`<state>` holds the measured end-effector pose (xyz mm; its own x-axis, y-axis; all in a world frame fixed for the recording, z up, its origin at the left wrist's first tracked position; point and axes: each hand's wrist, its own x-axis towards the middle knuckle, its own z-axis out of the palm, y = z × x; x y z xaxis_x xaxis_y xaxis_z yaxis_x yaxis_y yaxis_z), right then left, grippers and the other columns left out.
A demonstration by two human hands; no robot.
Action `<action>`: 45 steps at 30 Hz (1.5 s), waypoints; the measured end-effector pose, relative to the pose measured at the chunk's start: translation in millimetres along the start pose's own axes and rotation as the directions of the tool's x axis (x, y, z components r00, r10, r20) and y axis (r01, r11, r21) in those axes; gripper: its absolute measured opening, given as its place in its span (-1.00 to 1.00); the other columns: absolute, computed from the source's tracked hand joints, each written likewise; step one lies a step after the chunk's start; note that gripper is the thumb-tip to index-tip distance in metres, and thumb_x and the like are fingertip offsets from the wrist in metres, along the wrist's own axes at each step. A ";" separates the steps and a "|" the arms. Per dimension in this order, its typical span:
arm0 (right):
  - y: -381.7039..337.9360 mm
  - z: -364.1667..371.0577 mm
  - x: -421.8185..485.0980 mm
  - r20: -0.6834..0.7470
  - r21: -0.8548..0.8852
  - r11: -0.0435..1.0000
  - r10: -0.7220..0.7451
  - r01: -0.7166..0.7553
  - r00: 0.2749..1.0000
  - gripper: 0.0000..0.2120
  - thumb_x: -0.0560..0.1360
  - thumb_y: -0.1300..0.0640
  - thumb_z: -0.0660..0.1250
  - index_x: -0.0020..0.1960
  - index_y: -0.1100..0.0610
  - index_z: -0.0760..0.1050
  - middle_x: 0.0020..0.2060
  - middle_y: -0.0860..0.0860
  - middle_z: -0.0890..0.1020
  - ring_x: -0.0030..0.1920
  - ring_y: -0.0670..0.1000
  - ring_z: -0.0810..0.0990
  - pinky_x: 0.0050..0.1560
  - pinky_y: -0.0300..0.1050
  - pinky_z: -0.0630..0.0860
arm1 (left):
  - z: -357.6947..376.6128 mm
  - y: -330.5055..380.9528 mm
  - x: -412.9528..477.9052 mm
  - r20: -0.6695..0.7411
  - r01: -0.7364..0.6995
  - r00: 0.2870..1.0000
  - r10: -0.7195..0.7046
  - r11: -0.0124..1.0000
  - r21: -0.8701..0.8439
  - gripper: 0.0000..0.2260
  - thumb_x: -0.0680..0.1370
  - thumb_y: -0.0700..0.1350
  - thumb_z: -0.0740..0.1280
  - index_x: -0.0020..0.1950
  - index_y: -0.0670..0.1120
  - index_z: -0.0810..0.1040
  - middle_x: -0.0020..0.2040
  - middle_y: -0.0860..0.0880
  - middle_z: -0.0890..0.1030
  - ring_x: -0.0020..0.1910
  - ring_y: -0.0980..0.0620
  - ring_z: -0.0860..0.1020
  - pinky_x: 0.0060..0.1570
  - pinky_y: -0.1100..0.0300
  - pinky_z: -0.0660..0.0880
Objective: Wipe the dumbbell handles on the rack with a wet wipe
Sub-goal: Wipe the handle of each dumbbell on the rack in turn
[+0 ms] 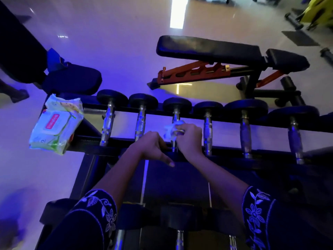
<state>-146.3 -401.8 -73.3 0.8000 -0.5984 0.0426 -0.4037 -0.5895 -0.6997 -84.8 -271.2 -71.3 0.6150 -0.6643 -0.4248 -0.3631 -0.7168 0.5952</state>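
Dumbbell handles run in a row across the rack [93,150], chrome, ridged, with round black ends. At nine o'clock the soft wipe packet [55,123] overhangs the rack's end; a nudge could drop it. Your left hand [153,147] rests half-curled on the rail, holding nothing. Your right hand [189,138] pinches the crumpled wet wipe [170,131] around the third handle [175,116]; it may snag on the ridges.
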 end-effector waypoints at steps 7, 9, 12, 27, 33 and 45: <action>-11.1 7.2 0.1 -0.056 0.062 0.997 0.044 -0.041 0.997 -0.77 0.40 0.37 0.27 -0.02 0.26 0.65 -0.10 0.15 0.68 -0.09 0.09 0.63 -0.08 -0.18 0.53 | 1.1 -3.2 2.4 0.025 -0.064 0.998 0.066 0.996 -0.064 -0.64 0.14 0.10 0.67 -0.29 -0.08 0.67 -0.40 0.21 0.60 -0.49 0.39 0.41 -0.44 0.40 0.30; -10.8 13.2 -11.6 -0.048 -0.018 1.000 -0.015 0.014 0.999 -0.77 0.42 0.34 0.26 -0.01 0.25 0.64 -0.08 0.16 0.67 -0.03 0.13 0.61 -0.06 -0.14 0.47 | 1.4 -5.1 5.6 0.036 -0.093 0.995 0.096 0.993 -0.075 -0.61 0.15 0.06 0.68 -0.38 -0.13 0.56 -0.32 0.25 0.56 -0.55 0.36 0.38 -0.46 0.40 0.27; -17.8 12.6 -5.1 -0.072 -0.038 0.998 0.037 -0.040 0.997 -0.79 0.44 0.31 0.25 -0.02 0.28 0.63 -0.12 0.19 0.66 -0.08 0.15 0.61 -0.10 -0.09 0.50 | 2.7 -11.5 9.5 0.025 -0.103 0.994 0.104 0.994 -0.046 -0.59 0.11 0.15 0.67 -0.46 -0.06 0.54 -0.52 0.08 0.53 -0.54 0.31 0.37 -0.47 0.37 0.26; -14.3 20.7 26.7 -0.130 0.061 0.989 0.140 -0.133 0.982 -0.74 0.41 0.34 0.30 0.05 0.20 0.65 -0.10 0.14 0.68 -0.04 0.10 0.63 -0.16 -0.29 0.39 | -2.1 -11.5 7.8 0.023 -0.129 0.991 0.130 0.991 -0.028 -0.46 0.09 0.28 0.61 -0.10 -0.03 0.72 -0.40 0.12 0.59 -0.32 0.17 0.55 -0.29 0.19 0.49; -3.6 21.2 -8.7 -0.111 -0.050 0.996 0.065 -0.071 0.992 -0.76 0.43 0.33 0.30 0.06 0.21 0.64 -0.06 0.15 0.68 0.00 0.12 0.62 -0.04 -0.17 0.46 | -2.6 -10.7 7.9 0.032 -0.120 0.992 0.121 0.992 -0.041 -0.55 0.11 0.20 0.64 -0.14 -0.01 0.73 -0.38 0.19 0.61 -0.27 0.16 0.59 -0.20 0.14 0.54; 23.7 17.5 23.6 0.510 0.705 0.288 0.430 -0.648 0.745 -0.75 0.53 0.36 0.05 -0.01 0.26 0.51 -0.13 0.26 0.61 -0.16 0.20 0.58 -0.05 0.10 0.53 | -2.9 -5.0 5.3 0.005 -0.105 0.994 0.105 0.994 -0.021 -0.40 0.13 0.24 0.63 0.07 -0.02 0.71 -0.39 0.29 0.49 -0.29 0.35 0.49 -0.21 0.35 0.40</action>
<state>-129.2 -420.4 -101.4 0.6490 -0.4224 -0.6327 -0.3220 0.6010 -0.7316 -77.8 -270.6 -74.5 0.5700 -0.7369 -0.3634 -0.4108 -0.6386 0.6507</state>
